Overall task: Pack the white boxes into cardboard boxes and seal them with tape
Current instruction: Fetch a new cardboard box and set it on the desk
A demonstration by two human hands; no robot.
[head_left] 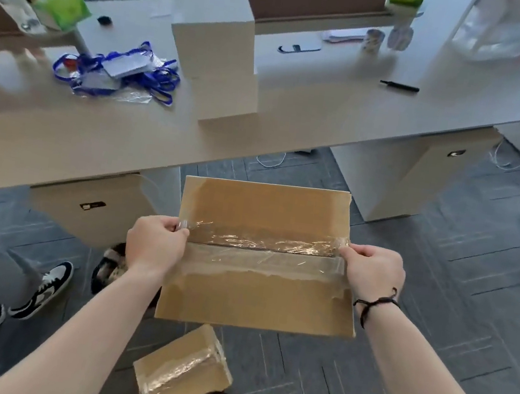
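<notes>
I hold a closed brown cardboard box (255, 298) in front of me above the floor, its top flaps shut. A strip of clear tape (262, 242) runs across the centre seam. My left hand (154, 245) grips the box's left edge and pinches the left end of the tape. My right hand (373, 269) grips the right edge at the other tape end. A stack of white boxes (219, 46) stands on the desk (313, 111) beyond. A smaller taped cardboard box (183, 370) lies on the floor below.
Blue lanyards with badges (120, 71) lie on the desk to the left, a black marker (399, 86) to the right. Another person's legs and sneakers (41, 287) are on the floor at the left. Cabinets stand under the desk. Grey carpet tiles cover the floor.
</notes>
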